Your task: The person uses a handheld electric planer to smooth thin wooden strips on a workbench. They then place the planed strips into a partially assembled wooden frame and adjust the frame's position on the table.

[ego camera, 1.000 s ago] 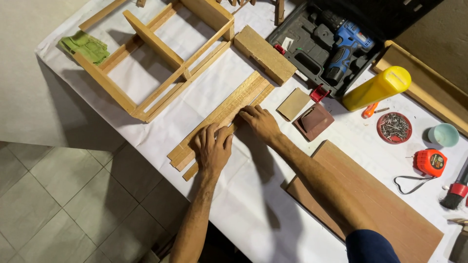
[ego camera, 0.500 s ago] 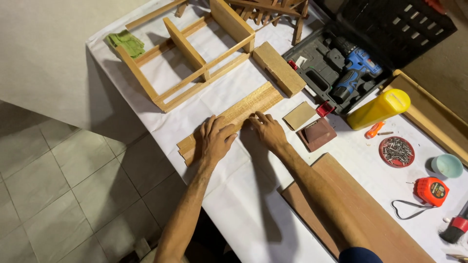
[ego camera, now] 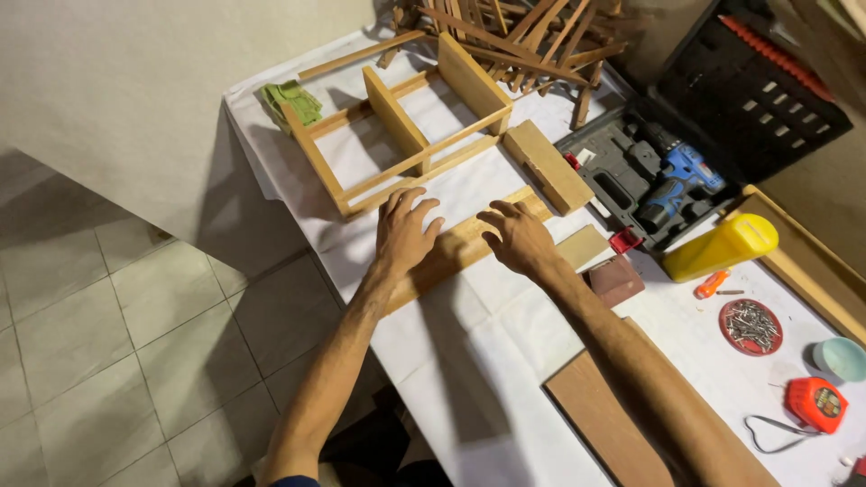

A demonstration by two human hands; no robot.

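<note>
A long flat wooden plank (ego camera: pixel 462 245) lies on the white-covered table (ego camera: pixel 505 379). My left hand (ego camera: pixel 403 232) rests flat on its near end, fingers spread. My right hand (ego camera: pixel 519 236) presses on the plank further along, fingers bent and apart. Neither hand grips anything. Just beyond the plank lies a wooden frame (ego camera: pixel 397 135) with two upright boards in it. A thick wooden block (ego camera: pixel 548 165) lies to the right of the frame.
An open black tool case (ego camera: pixel 631 185) holds a blue drill (ego camera: pixel 677 180). A yellow bottle (ego camera: pixel 719 248), a red lid of nails (ego camera: pixel 750 326), an orange tape measure (ego camera: pixel 815 404), a brown board (ego camera: pixel 613 433), green cloth (ego camera: pixel 290 99) and stacked sticks (ego camera: pixel 514 32) are around.
The camera view has shifted, so the table sits further right and the floor shows more. Both hands stay on the plank, now spread a little further apart.
</note>
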